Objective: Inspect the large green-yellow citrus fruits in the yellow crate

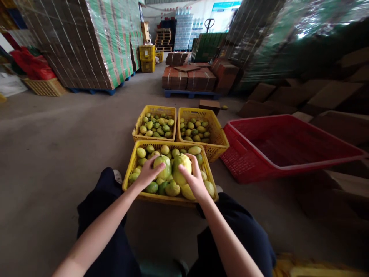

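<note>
My left hand [148,170] is closed round a rounded green-yellow fruit [163,167]. In my right hand [196,180] is another green-yellow fruit [181,168], larger and longer, gripped between thumb and fingers. The two fruits are side by side above the front yellow crate [170,199], which stands between my legs. Loose fruit of the same look, from green to yellow, fills that crate, partly hidden by my hands. I cannot tell the exact kind of fruit.
Behind the front crate stand a left yellow crate [133,134] and a right yellow crate [220,134], both holding similar fruit. A large red bin [239,161] is at the right. Farther back are flattened cartons [201,80] on a blue pallet [190,94] and wrapped stacks [77,42].
</note>
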The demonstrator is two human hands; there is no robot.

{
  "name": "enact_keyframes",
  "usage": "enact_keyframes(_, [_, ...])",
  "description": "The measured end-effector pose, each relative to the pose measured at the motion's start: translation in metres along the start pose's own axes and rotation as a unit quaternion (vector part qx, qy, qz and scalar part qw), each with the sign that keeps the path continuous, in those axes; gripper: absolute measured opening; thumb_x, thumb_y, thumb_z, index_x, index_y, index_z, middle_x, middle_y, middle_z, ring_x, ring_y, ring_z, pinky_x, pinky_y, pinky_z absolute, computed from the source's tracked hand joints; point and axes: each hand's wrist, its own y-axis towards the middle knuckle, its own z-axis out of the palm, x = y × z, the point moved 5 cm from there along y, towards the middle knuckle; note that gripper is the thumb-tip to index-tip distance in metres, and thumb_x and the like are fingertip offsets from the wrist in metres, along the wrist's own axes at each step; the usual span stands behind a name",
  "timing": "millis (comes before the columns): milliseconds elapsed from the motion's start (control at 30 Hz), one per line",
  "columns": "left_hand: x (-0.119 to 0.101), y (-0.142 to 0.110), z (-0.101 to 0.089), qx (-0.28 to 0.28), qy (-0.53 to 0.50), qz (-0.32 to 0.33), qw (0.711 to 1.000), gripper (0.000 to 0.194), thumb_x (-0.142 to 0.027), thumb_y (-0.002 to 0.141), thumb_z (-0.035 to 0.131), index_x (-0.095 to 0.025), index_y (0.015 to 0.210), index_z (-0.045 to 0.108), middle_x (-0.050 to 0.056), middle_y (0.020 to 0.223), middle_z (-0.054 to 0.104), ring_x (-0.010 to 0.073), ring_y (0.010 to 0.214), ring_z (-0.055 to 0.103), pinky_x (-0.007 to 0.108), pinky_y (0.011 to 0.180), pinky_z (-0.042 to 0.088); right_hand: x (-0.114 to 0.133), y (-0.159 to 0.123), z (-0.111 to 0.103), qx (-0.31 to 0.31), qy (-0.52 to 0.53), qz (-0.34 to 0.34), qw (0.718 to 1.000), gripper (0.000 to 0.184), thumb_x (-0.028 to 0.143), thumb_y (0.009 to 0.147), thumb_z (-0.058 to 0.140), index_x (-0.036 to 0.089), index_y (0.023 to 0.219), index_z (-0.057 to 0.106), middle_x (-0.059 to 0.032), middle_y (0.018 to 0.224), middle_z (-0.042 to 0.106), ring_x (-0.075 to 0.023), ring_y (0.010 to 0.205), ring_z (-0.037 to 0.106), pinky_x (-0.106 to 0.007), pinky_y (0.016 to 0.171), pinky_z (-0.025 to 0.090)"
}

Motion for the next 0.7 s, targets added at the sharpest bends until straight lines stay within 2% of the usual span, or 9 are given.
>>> enact_keyframes(67, [0.015,0.001,-0.002,-0.034,-0.051,-0.072,0.996,0.039,-0.054,0.070,0.089,-0.025,0.092,0.076,0.009,0.097,0.076,0.0330,0.118,0.067,0.036,0.094,0.056,-0.010,-0.001,0.005,0.013,0.063,0.088,0.994,0.048,0.064,0.081,0.071,0.030,0.111,0.055,-0.0031,0.101,0.072,-0.0294,0.088,0.073,-0.041,0.063,0.061])
enact_keyframes(167, [0.037,0.001,0.004,-0.008,-0.095,-0.210,0.973,0.048,-0.067,0.080,0.075,-0.023,0.098,0.076,0.010,0.090,0.077,0.0325,0.107,0.073,0.037,0.080,0.060,-0.023,0.000,0.010,0.025,0.113,0.175,0.978,0.052,0.065,0.077,0.072,0.027,0.108,0.054,-0.0044,0.093,0.074,-0.0286,0.071,0.073,-0.033,0.041,0.050])
enact_keyframes(233, [0.049,-0.002,0.008,0.015,-0.084,-0.289,0.953,0.056,-0.072,0.086,0.065,-0.019,0.102,0.076,0.011,0.082,0.076,0.0310,0.089,0.076,0.035,0.065,0.058,-0.031,0.003,0.011,0.022,0.128,0.219,0.967,0.051,0.061,0.074,0.075,0.026,0.104,0.055,-0.0034,0.085,0.073,-0.0258,0.061,0.071,-0.030,0.036,0.046])
enact_keyframes(300, [0.055,-0.003,0.009,0.028,-0.068,-0.323,0.944,0.060,-0.072,0.090,0.059,-0.016,0.104,0.075,0.010,0.076,0.075,0.0281,0.075,0.076,0.031,0.054,0.052,-0.038,0.006,0.011,0.025,0.145,0.264,0.953,0.044,0.060,0.074,0.074,0.025,0.095,0.057,-0.0016,0.072,0.070,-0.0222,0.052,0.066,-0.029,0.036,0.046])
enact_keyframes(400, [0.058,-0.003,0.010,0.041,-0.066,-0.325,0.943,0.061,-0.071,0.091,0.058,-0.014,0.103,0.075,0.009,0.073,0.073,0.0252,0.067,0.073,0.028,0.047,0.044,-0.046,0.008,0.012,0.035,0.174,0.315,0.932,0.039,0.059,0.078,0.071,0.023,0.083,0.060,-0.0005,0.059,0.064,-0.0181,0.044,0.060,-0.028,0.036,0.046])
enact_keyframes(500, [0.057,-0.003,0.010,0.037,-0.065,-0.318,0.945,0.059,-0.072,0.088,0.063,-0.015,0.099,0.075,0.009,0.074,0.073,0.0259,0.070,0.073,0.028,0.049,0.047,-0.047,0.009,0.010,0.026,0.182,0.320,0.930,0.037,0.057,0.079,0.071,0.022,0.081,0.061,-0.0005,0.058,0.063,-0.0170,0.043,0.057,-0.027,0.036,0.045])
enact_keyframes(633, [0.054,-0.001,0.009,0.006,-0.075,-0.289,0.954,0.055,-0.071,0.086,0.066,-0.018,0.098,0.075,0.011,0.091,0.076,0.0280,0.091,0.075,0.031,0.065,0.057,-0.039,0.007,0.007,0.009,0.147,0.256,0.955,0.039,0.055,0.075,0.076,0.025,0.092,0.059,-0.0019,0.073,0.068,-0.0196,0.050,0.061,-0.030,0.037,0.044])
enact_keyframes(700, [0.047,0.002,0.007,-0.025,-0.108,-0.226,0.968,0.046,-0.067,0.085,0.071,-0.023,0.097,0.074,0.010,0.103,0.077,0.0278,0.106,0.073,0.032,0.076,0.060,-0.030,0.006,0.007,0.003,0.119,0.195,0.973,0.045,0.054,0.072,0.081,0.028,0.101,0.058,-0.0017,0.086,0.070,-0.0221,0.060,0.065,-0.031,0.041,0.047])
